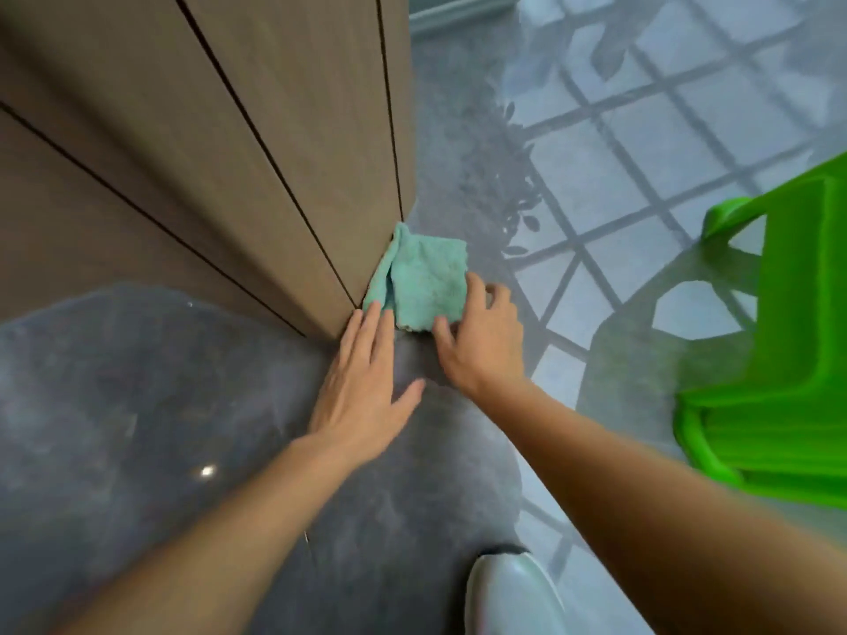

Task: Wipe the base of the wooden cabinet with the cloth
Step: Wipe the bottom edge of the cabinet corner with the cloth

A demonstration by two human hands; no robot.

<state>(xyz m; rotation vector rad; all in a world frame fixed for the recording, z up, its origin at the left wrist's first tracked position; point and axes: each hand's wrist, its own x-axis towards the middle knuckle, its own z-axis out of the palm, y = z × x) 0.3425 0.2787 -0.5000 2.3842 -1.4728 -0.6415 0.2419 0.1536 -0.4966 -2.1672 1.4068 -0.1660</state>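
left hand (362,396): flat, fingertips touching cloth (424,279) | right hand (481,341): pinching cloth edge

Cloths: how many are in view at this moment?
1. A teal cloth lies folded on the floor against the bottom corner of the wooden cabinet, with the left hand and right hand at its near edge. Others may sit outside the frame.

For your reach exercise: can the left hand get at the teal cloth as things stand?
Probably yes. The left hand lies flat on the floor, its fingers already at the cloth's near edge by the cabinet corner, nothing between.
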